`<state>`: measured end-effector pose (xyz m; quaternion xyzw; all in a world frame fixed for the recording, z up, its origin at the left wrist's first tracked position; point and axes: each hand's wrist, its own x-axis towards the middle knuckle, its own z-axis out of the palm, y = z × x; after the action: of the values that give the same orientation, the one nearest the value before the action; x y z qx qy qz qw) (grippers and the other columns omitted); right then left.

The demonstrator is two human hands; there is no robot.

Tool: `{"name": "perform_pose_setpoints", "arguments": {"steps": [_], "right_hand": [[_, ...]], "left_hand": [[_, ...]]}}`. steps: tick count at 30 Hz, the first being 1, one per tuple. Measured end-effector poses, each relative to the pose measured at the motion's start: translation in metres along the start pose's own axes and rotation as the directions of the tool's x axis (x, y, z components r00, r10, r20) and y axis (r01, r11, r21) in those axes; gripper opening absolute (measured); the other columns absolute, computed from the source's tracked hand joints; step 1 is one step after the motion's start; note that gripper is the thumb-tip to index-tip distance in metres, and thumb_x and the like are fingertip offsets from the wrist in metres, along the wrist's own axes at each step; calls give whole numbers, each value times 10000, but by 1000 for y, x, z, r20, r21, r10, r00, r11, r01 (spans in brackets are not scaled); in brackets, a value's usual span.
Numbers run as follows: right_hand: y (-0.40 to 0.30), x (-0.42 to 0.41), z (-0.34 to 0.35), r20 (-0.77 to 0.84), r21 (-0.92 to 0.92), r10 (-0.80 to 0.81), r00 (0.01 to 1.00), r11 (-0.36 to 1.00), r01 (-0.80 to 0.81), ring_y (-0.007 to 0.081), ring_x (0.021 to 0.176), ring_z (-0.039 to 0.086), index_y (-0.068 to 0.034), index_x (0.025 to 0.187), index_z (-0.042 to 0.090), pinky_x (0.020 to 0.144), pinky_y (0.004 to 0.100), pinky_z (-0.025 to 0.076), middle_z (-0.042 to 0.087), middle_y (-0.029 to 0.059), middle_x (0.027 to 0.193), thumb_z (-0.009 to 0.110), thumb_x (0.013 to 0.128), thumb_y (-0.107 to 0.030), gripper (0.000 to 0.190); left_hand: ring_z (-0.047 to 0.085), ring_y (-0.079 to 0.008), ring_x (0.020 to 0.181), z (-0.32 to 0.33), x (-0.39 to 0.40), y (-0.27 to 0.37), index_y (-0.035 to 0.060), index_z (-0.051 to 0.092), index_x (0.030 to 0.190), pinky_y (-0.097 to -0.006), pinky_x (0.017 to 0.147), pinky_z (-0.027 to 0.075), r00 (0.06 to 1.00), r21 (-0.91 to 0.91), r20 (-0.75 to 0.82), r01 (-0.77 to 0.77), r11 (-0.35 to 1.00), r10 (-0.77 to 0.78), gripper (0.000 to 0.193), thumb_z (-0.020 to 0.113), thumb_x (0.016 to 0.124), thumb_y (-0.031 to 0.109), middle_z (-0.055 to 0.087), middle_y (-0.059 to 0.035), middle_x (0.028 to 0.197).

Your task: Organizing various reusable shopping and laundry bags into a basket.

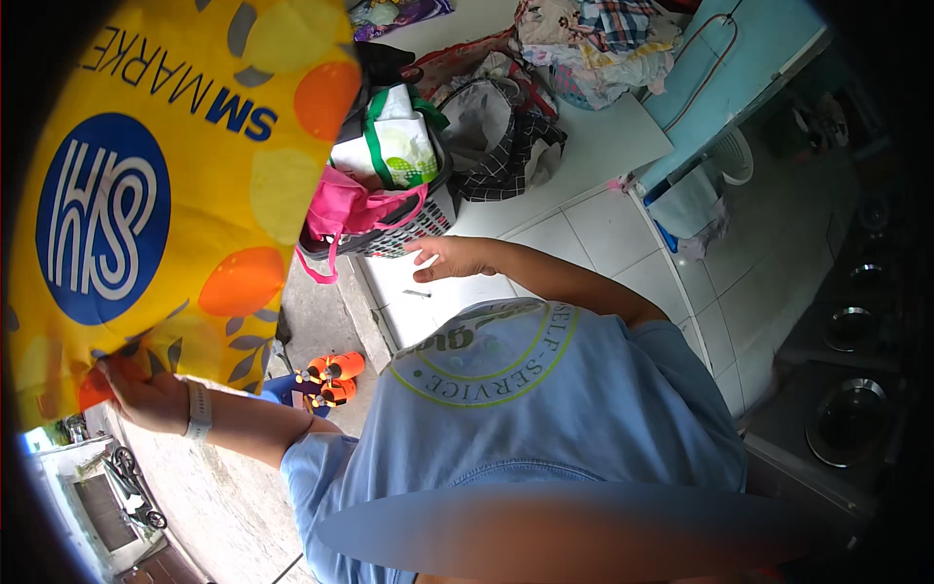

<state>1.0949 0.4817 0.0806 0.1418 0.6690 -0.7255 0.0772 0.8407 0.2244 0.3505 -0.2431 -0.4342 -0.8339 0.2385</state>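
My left hand (149, 398), with a pale band at the wrist, grips the edge of a large yellow shopping bag (241, 168). The bag is printed with orange and yellow fruit and dark leaves, and bears a blue round logo and writing. It rises on the left and hides what lies behind it. My right hand (452, 257) is held out with its fingers apart and nothing in them, close to a patterned laundry basket (419, 226). Inside the basket are a pink bag (350, 204) and a white bag with green handles (401, 142).
A black checked fabric bag (503, 171) stands gaping on a white ledge (620, 139). Behind it is a heap of clothes (595, 44). Orange bottles (336, 376) sit low on the left, beside a tiled step (408, 292). Washing machines with round doors (846, 423) line the right.
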Motion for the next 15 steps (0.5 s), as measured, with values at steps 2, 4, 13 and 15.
{"name": "perform_pose_setpoints", "arguments": {"steps": [2, 4, 13, 15], "right_hand": [[-12, -13, -17, -77, 184, -66, 995, 980, 80, 293, 1269, 327, -133, 1419, 24, 997, 392, 318, 205, 224, 1417, 702, 684, -505, 1067], [-23, -25, -37, -213, 370, -234, 949, 879, 300, 306, 1290, 285, -150, 1417, -7, 989, 468, 309, 180, 198, 1431, 694, 668, -539, 1097], [-81, -59, -141, -586, 649, -491, 645, 192, 736, 171, 1187, 414, -186, 1330, 310, 963, 396, 372, 411, 4, 1297, 447, 817, -605, 677], [-92, -57, -168, -644, 619, -500, 579, 104, 779, 172, 1189, 408, -175, 1319, 328, 971, 377, 368, 415, -3, 1293, 410, 821, -628, 678]], "left_hand": [[605, -241, 915, 35, -27, -19, -66, 569, 1056, -371, 802, 504, 984, -64, 86, 162, 985, -156, 287, 602, 814, 85, 596, -164, 1057], [603, -226, 918, 66, -55, -37, -58, 573, 1052, -368, 797, 497, 940, -96, 140, 327, 940, -312, 279, 597, 825, 101, 605, -151, 1042], [597, -203, 948, 141, -120, -106, -14, 527, 1120, -329, 800, 502, 896, 103, 171, 397, 912, -409, 282, 566, 851, 60, 596, -133, 1078], [598, -197, 936, 156, -122, -132, -17, 530, 1117, -315, 787, 503, 875, 102, 170, 442, 891, -453, 281, 570, 849, 60, 594, -130, 1075]]}}
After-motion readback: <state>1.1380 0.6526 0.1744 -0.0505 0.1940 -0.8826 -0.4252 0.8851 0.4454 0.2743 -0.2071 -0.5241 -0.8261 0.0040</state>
